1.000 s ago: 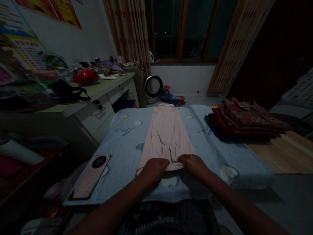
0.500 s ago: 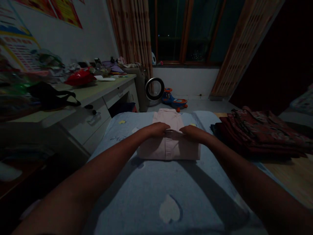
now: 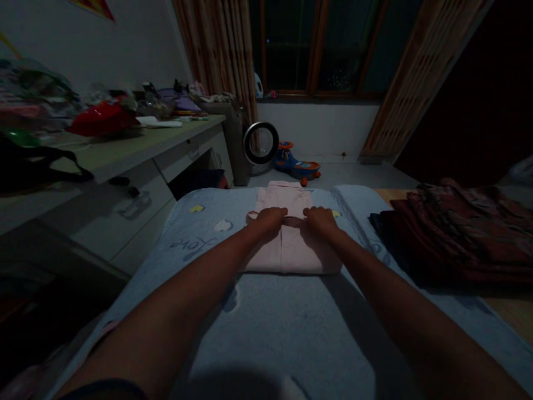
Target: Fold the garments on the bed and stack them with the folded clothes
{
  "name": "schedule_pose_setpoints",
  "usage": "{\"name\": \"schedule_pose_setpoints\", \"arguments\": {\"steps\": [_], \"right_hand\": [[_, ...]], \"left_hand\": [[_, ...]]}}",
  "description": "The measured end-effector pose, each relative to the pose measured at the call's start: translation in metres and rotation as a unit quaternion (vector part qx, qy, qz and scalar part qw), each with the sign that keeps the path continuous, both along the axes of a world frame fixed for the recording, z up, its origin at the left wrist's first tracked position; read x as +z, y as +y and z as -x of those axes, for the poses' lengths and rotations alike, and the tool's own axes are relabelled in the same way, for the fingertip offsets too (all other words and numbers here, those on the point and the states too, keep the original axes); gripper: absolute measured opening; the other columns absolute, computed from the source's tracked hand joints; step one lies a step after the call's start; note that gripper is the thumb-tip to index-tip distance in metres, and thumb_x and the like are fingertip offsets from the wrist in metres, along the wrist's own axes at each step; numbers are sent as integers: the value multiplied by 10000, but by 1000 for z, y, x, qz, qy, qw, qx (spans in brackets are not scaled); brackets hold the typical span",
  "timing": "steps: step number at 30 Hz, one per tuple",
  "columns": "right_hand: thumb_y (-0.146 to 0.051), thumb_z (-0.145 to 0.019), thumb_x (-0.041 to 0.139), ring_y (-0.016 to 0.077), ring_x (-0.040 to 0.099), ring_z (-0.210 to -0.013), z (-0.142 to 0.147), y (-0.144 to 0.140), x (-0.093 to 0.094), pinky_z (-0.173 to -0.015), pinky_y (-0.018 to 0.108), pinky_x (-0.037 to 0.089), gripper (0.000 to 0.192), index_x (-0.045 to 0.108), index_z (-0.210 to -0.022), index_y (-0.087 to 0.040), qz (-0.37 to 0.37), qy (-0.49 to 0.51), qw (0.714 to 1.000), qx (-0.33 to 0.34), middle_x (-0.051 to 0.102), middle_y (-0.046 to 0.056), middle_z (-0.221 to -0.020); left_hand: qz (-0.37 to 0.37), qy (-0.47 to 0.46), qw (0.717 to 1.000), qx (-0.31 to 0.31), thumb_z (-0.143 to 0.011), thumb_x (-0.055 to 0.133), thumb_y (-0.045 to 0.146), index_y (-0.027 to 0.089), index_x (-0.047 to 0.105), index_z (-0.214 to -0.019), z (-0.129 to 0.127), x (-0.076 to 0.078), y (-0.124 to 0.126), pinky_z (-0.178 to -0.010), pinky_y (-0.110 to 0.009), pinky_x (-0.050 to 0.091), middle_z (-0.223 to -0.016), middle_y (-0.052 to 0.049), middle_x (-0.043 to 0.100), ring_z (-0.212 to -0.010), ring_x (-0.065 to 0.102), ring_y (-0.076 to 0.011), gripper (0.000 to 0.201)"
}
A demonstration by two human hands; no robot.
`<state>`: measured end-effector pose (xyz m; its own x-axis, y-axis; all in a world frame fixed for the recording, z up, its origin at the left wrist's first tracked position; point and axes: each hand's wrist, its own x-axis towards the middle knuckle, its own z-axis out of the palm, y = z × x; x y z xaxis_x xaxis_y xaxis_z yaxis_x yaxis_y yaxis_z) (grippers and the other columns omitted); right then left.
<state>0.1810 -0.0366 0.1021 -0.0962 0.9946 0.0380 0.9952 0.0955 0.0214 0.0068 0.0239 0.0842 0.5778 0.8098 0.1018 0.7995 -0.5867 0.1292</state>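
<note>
Blue blanket point(image 3: 266, 322) bears folded pink garment point(image 3: 291, 250) — left hand point(image 3: 270, 218), right hand point(image 3: 320, 218) press flat, grip released; dark clothes stack point(image 3: 458, 233) beside.

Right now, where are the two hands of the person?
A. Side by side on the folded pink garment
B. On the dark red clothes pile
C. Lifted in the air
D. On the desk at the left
A: the left hand and the right hand lie flat, side by side, on the folded pink garment.

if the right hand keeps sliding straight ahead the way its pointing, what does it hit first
The right hand rests flat on the folded pink garment, pointing away and slightly left. It would probably first cross the garment's far part, then the blue blanket's far edge, though depth is unclear.
</note>
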Motion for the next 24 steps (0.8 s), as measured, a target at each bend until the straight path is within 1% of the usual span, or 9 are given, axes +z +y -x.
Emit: {"name": "schedule_pose_setpoints", "arguments": {"steps": [2,3,6,9,13,17,20,22,24], "right_hand": [[-280,-950,457,328,500,-1222,12,-23,-13,-1041,489,297,387,556,-1301,-151,-125,1,992,-17,585,193,-1318],[-272,-959,436,322,475,-1244,17,-35,-20,-1060,496,269,401,528,-1334,-163,-150,9,989,-9,545,184,-1373],[-256,-987,361,284,490,-1228,27,-64,-46,-1073,487,254,365,552,-1289,-185,-120,41,992,18,553,150,-1376],[-270,-992,348,259,436,-1316,27,-72,-73,-1106,483,233,392,524,-1330,-175,-65,67,995,38,520,144,-1432],[-290,-993,328,243,318,-1425,23,-65,-90,-1142,485,205,475,432,-1436,-154,-34,83,996,24,395,139,-1542],[-321,-989,338,249,275,-1456,15,-65,-79,-1157,496,198,507,400,-1468,-168,11,96,995,31,334,126,-1578],[-363,-988,354,277,220,-1477,5,-74,-70,-1165,517,170,517,407,-1468,-179,-13,98,995,1,298,128,-1594],[-406,-989,359,304,178,-1486,-1,-81,-71,-1161,545,152,531,403,-1473,-194,-34,93,995,-29,273,125,-1605],[-437,-992,353,310,165,-1487,-5,-86,-77,-1154,556,161,549,373,-1493,-212,-11,87,996,-34,249,117,-1614]], "left_hand": [[-79,-41,996,16,-860,488,82,153,600,-1205,2,-10,-15,-1005,-432,405,-1206,-156,641,-1148,577,-276,369],[-113,-70,991,20,-877,465,86,149,572,-1247,4,-14,-25,-1051,-446,371,-1270,-159,609,-1207,540,-272,391],[-129,-129,983,-3,-933,414,139,177,518,-1327,9,-31,-56,-1148,-433,280,-1385,-110,553,-1321,453,-226,410],[-65,-77,993,-60,-999,343,271,199,498,-1377,15,-58,-79,-1179,-466,236,-1471,-74,501,-1420,351,-232,415],[-18,-22,999,-40,-1014,310,373,207,400,-1476,17,-82,-86,-1195,-502,201,-1586,-61,339,-1483,235,-243,500],[21,-7,1000,-23,-1011,304,397,219,374,-1498,15,-71,-88,-1196,-528,174,-1607,-60,290,-1494,203,-253,523],[26,-14,1000,-1,-996,335,477,245,377,-1498,18,-59,-99,-1185,-580,137,-1626,-73,232,-1505,145,-299,554],[25,-24,999,-9,-984,338,534,261,367,-1502,21,-58,-107,-1187,-575,119,-1629,-72,222,-1508,126,-300,586],[35,-27,999,-27,-985,318,554,267,351,-1510,24,-62,-115,-1195,-541,130,-1626,-64,238,-1507,144,-274,599]]}}
